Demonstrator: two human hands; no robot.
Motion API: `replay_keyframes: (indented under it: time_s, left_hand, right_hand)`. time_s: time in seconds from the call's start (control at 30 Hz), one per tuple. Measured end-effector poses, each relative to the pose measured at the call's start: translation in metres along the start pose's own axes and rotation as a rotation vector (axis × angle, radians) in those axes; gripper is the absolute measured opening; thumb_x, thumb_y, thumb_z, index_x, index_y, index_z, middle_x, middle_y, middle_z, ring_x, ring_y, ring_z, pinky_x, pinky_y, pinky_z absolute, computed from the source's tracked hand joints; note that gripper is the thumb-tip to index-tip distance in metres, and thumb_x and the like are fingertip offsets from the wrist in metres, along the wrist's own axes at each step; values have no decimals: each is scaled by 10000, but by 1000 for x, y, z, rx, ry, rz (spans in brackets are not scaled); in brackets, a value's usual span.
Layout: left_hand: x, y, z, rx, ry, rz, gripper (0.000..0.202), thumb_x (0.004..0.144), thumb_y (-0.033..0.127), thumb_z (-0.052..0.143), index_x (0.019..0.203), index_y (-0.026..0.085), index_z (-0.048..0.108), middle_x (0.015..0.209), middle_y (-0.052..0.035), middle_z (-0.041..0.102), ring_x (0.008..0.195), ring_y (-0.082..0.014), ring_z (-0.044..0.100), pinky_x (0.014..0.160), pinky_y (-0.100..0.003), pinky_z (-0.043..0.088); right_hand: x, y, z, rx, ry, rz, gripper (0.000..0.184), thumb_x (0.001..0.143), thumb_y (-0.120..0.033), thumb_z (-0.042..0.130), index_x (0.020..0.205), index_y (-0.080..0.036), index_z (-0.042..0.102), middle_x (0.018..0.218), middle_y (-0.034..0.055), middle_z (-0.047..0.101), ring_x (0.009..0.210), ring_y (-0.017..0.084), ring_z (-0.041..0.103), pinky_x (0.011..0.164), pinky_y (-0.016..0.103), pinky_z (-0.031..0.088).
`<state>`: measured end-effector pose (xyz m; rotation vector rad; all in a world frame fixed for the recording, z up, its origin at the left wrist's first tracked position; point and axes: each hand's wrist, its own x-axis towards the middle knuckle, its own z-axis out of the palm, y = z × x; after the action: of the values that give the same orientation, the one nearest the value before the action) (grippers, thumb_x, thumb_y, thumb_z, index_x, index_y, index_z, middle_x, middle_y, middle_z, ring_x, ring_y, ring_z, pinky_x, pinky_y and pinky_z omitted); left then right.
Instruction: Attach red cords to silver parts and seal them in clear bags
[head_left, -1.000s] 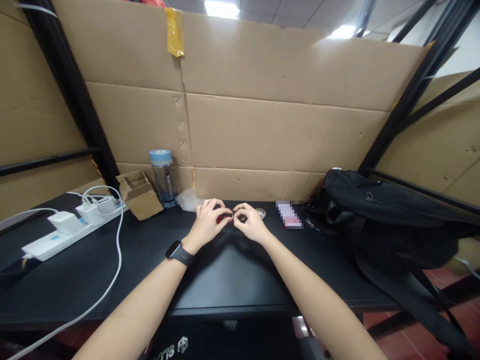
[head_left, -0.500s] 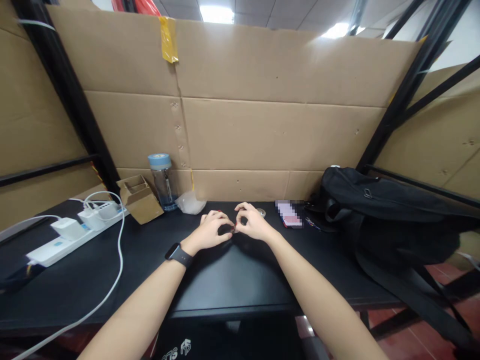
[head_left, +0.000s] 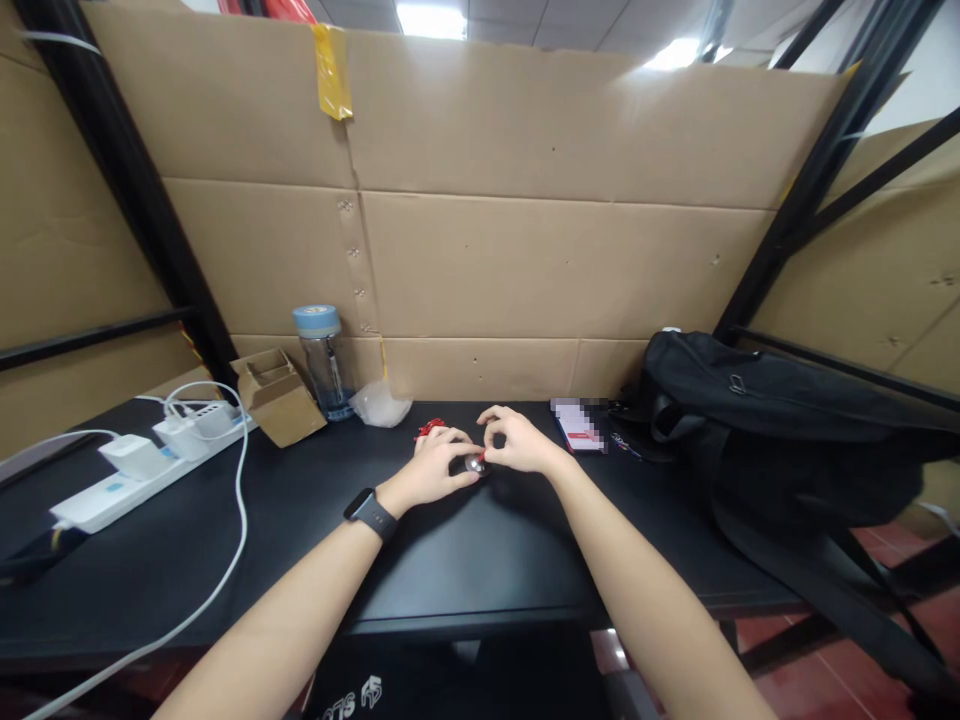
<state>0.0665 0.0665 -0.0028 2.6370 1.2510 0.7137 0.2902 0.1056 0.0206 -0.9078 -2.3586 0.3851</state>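
Observation:
My left hand (head_left: 442, 468) rests low over the black table, its thumb and forefinger closed around the edges of a small round shiny metal piece (head_left: 475, 464). Just to its right, my right hand (head_left: 520, 440) pinches a thin red strand (head_left: 483, 454) between thumb and forefinger, right at the metal piece. What joins the strand and the metal is too small to make out. Behind the left hand's knuckles lies a tangled red bundle (head_left: 430, 430), partly covered by the fingers. A dark watch (head_left: 370, 513) is on the left wrist.
Left of the hands stand a blue-lidded bottle (head_left: 325, 365), an opened cardboard box (head_left: 281, 400), a crumpled white bag (head_left: 381, 403) and a power strip (head_left: 150, 470) with cables. On the right are a phone (head_left: 577, 425) and a black backpack (head_left: 780, 430). Cardboard (head_left: 480, 270) walls the back.
Both hands have shifted slightly right, still close together. The red bundle and the shiny metal piece between the fingers show more now. A round object behind the right hand is no longer visible.

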Motion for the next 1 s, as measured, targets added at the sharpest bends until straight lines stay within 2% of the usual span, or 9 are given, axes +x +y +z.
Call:
replay_keyframes:
  time_s: [0.07, 0.13, 0.27, 0.37, 0.47, 0.57, 0.7, 0.9, 1.0]
  left_hand:
    - [-2, -7, -7, 34, 8, -3, 557, 778, 495, 753, 1305, 387, 604, 1295, -59, 587, 1187, -315, 478, 977, -484, 380]
    - [-6, -18, -15, 117, 62, -44, 616, 710, 443, 816, 1286, 366, 614, 1285, -65, 573, 1188, -323, 467, 967, -475, 382]
    - [-12, -38, -23, 310, 183, -163, 261, 754, 251, 766, 1011, 283, 733, 1172, -81, 570, 1139, -318, 467, 904, -433, 390]
    - [-13, -44, -21, 326, 179, -167, 122, 791, 219, 725, 899, 268, 754, 1111, -82, 569, 1104, -303, 471, 879, -417, 381]
    - [-11, -41, -17, 337, 135, -160, 98, 827, 219, 691, 869, 270, 763, 1077, -76, 572, 1082, -283, 471, 857, -403, 370]
    - [-9, -36, -16, 362, 103, -175, 103, 855, 218, 662, 841, 253, 758, 1060, -80, 591, 1075, -276, 471, 831, -391, 362]
    - [-10, -34, -16, 308, 68, -145, 114, 876, 286, 658, 798, 244, 730, 1004, -69, 625, 1039, -268, 486, 840, -384, 362]
    - [-10, -34, -12, 271, 48, -139, 68, 850, 267, 706, 916, 252, 696, 997, -50, 669, 999, -260, 511, 843, -382, 351]
    - [-9, -32, -9, 269, 48, -130, 17, 862, 238, 687, 850, 249, 691, 991, -47, 670, 994, -261, 507, 820, -375, 343]
  right_hand:
    - [-1, 3, -2, -35, -62, 18, 71, 719, -176, 745, 674, -204, 698, 1185, 63, 650, 1104, 257, 612, 980, 412, 446]
    - [-3, 7, -5, -64, -120, 41, 75, 715, -190, 753, 658, -208, 708, 1175, 59, 665, 1071, 259, 626, 978, 415, 441]
    - [-6, 24, -11, -17, -203, 49, 70, 746, -181, 716, 696, -220, 745, 1112, 57, 696, 1023, 232, 653, 928, 351, 472]
    - [-6, 40, -14, -56, -41, 125, 121, 779, -157, 665, 837, -207, 759, 1039, 66, 706, 954, 211, 667, 900, 325, 489]
    - [-7, 56, -12, -228, 145, 264, 255, 819, -184, 640, 1056, -170, 736, 1103, 108, 694, 1040, 239, 640, 974, 356, 464]
    - [-9, 67, -9, -338, 128, 352, 360, 862, -246, 616, 1202, -154, 692, 1251, 140, 655, 1173, 273, 585, 1038, 374, 426]
    - [-12, 75, -6, -353, 96, 379, 459, 846, -254, 634, 1302, -201, 640, 1297, 122, 651, 1172, 286, 591, 1016, 372, 437]
    - [-12, 81, -4, -310, 81, 371, 428, 832, -216, 638, 1260, -238, 649, 1210, 88, 699, 1075, 251, 648, 936, 333, 477]
    - [-11, 84, -3, -282, 88, 362, 412, 806, -156, 645, 1211, -229, 666, 1185, 88, 706, 1078, 236, 652, 952, 321, 471]
